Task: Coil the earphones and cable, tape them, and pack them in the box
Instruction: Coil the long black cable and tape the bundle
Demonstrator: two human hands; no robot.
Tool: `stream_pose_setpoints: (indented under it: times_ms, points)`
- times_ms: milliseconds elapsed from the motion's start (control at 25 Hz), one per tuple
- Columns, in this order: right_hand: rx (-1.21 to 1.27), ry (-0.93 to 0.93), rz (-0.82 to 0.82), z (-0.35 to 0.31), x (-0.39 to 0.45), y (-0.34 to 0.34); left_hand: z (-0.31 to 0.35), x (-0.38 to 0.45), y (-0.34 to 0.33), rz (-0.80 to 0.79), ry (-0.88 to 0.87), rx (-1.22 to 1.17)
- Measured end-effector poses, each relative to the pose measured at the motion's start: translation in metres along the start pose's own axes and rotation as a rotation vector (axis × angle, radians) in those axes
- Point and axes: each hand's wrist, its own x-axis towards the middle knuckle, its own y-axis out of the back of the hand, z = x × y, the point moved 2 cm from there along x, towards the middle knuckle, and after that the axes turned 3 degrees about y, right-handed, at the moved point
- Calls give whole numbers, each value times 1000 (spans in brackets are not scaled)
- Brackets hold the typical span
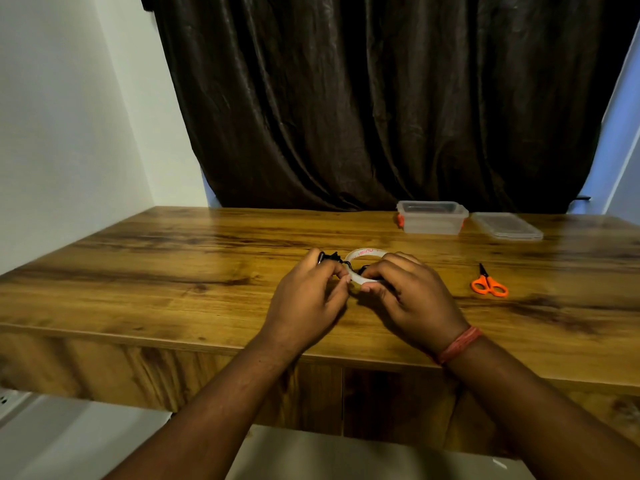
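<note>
Both hands meet over the middle of the wooden table (173,258). My left hand (308,296) holds a black coiled cable or earphones (327,257), which pokes out above its fingers, and its fingertips pinch at the edge of a clear tape roll (360,254). My right hand (412,292) grips the tape roll from the right side, thumb under the ring. Most of the black bundle is hidden behind the fingers. The clear plastic box (431,218) with orange clips stands open at the back right, its lid (507,226) lying beside it.
Orange-handled scissors (489,284) lie on the table to the right of my right hand. A dark curtain (381,98) hangs behind the table, and a white wall closes the left side. The table's front edge runs just below my wrists.
</note>
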Motion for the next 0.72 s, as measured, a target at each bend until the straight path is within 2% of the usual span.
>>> stream_pose_setpoints:
  times_ms: [160, 320, 440, 520, 600, 720]
  points:
    - [43, 3, -21, 0, 1, -1, 0, 0, -1, -15, -4, -5]
    - [245, -117, 34, 4, 0, 1, -13, 4, -1, 25, 164, -225]
    - [491, -237, 72, 12, -2, 4, -27, 9, -4, 13, 413, -528]
    - [630, -288, 43, 14, -3, 3, -28, 9, -4, -53, 608, -744]
    - [718, -317, 11, 15, -3, 0, -27, 10, -4, -105, 693, -906]
    - [900, -390, -1, 20, -3, -6, -23, 13, -1, -96, 739, -1196]
